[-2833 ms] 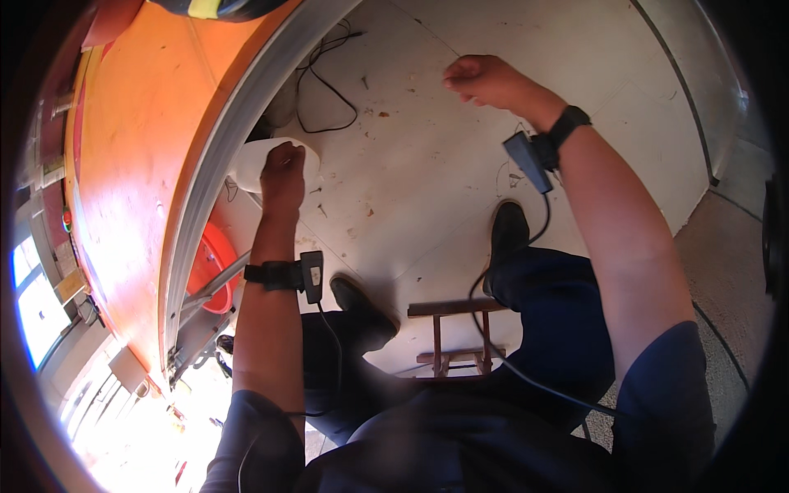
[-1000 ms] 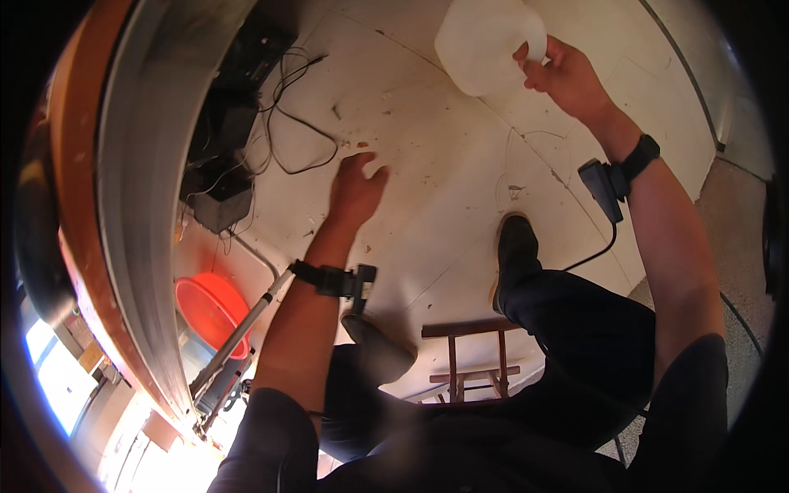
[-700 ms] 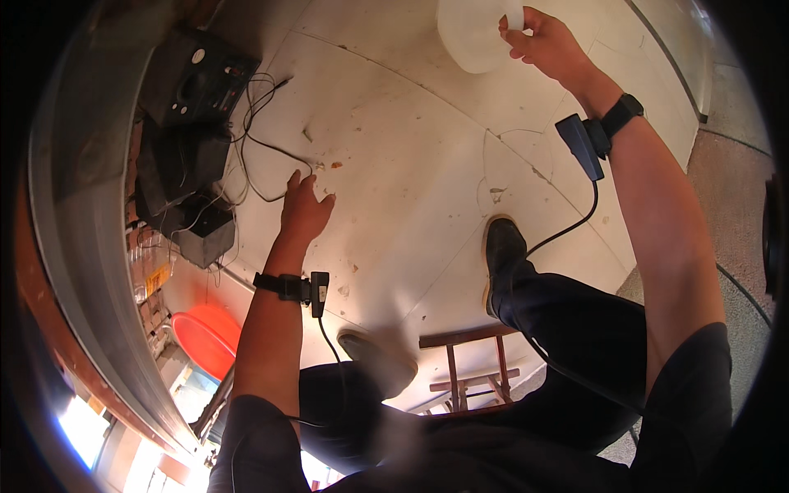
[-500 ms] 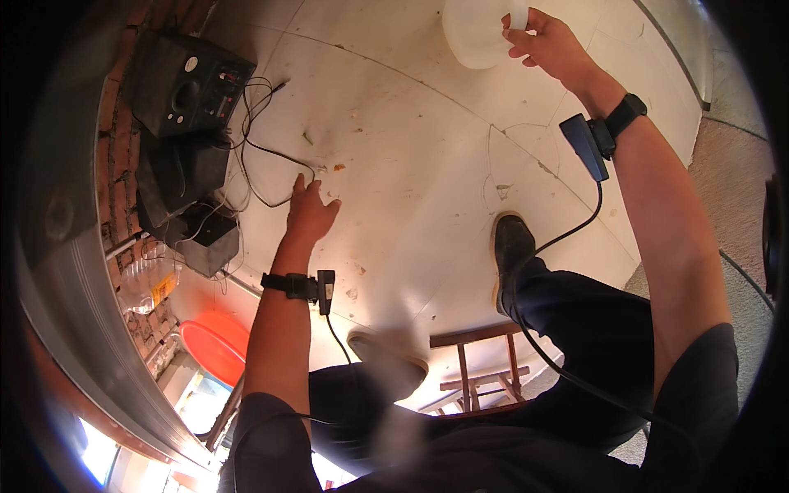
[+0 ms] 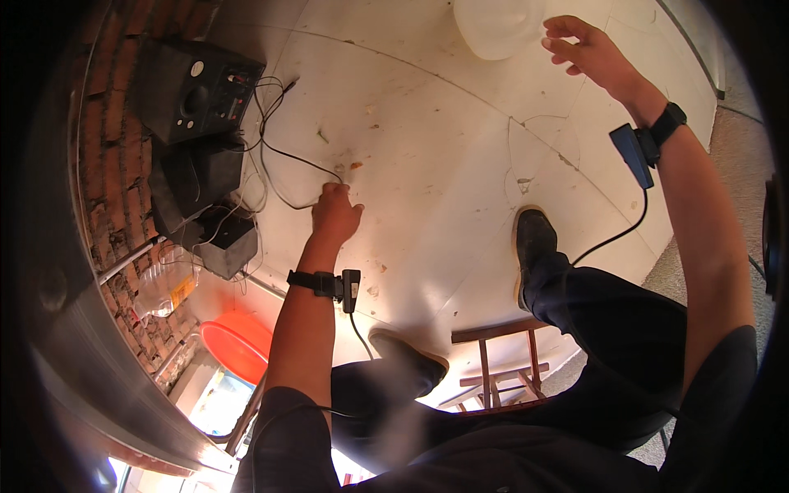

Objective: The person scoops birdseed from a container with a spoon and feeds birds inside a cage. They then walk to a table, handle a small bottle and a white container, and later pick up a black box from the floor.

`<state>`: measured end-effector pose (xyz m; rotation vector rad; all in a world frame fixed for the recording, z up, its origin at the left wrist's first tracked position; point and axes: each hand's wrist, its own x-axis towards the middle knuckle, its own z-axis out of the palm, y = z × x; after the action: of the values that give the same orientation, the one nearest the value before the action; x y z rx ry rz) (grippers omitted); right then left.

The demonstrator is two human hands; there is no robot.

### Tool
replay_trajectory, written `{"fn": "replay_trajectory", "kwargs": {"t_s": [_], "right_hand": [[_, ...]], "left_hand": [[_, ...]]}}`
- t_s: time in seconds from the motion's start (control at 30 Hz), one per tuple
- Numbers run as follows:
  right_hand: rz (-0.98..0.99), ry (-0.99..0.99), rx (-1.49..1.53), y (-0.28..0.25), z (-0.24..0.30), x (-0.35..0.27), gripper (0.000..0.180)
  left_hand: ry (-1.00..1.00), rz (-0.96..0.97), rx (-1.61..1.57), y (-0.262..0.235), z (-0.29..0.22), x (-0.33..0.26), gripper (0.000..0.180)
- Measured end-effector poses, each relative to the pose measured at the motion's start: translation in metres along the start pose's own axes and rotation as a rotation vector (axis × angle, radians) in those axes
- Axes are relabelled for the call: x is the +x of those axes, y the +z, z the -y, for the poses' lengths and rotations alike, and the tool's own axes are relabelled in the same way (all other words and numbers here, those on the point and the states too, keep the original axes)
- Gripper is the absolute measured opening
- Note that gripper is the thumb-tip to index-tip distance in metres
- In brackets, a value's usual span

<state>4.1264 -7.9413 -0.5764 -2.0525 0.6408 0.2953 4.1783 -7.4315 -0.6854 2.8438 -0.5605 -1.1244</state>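
Observation:
My left hand [image 5: 333, 212] reaches down to the pale floor with its fingers curled around a thin black cable [image 5: 283, 156]. That cable runs back to a stack of black audio boxes [image 5: 193, 90]. My right hand [image 5: 588, 51] is stretched out at the top of the view with fingers apart. Its fingertips are right beside a white plastic jug [image 5: 496, 25], without a clear grip on it. Both wrists carry a black strap with a small device and a lead.
A brick wall [image 5: 111, 164] and a metal rail run down the left. A clear plastic bottle [image 5: 168, 283] and a red basin [image 5: 238, 345] lie below the boxes. A wooden stool [image 5: 501, 361] stands between my legs, and a black shoe [image 5: 534, 238] rests on the floor.
My left hand has moved left along the floor to the cable and closed on it. My right hand, which held the jug's handle, has spread its fingers beside the jug.

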Motion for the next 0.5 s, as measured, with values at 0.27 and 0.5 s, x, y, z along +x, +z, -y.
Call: {"fn": "replay_trajectory", "kwargs": {"t_s": [0.27, 0.5], "right_hand": [[0.245, 0.192, -0.043, -0.011, -0.026, -0.043, 0.042], [0.370, 0.133, 0.023, 0.004, -0.004, -0.084, 0.044]], "left_hand": [[0.065, -0.054, -0.300, -0.008, -0.036, -0.055, 0.020], [0.092, -0.048, -0.516, -0.029, -0.080, -0.148, 0.031]]}}
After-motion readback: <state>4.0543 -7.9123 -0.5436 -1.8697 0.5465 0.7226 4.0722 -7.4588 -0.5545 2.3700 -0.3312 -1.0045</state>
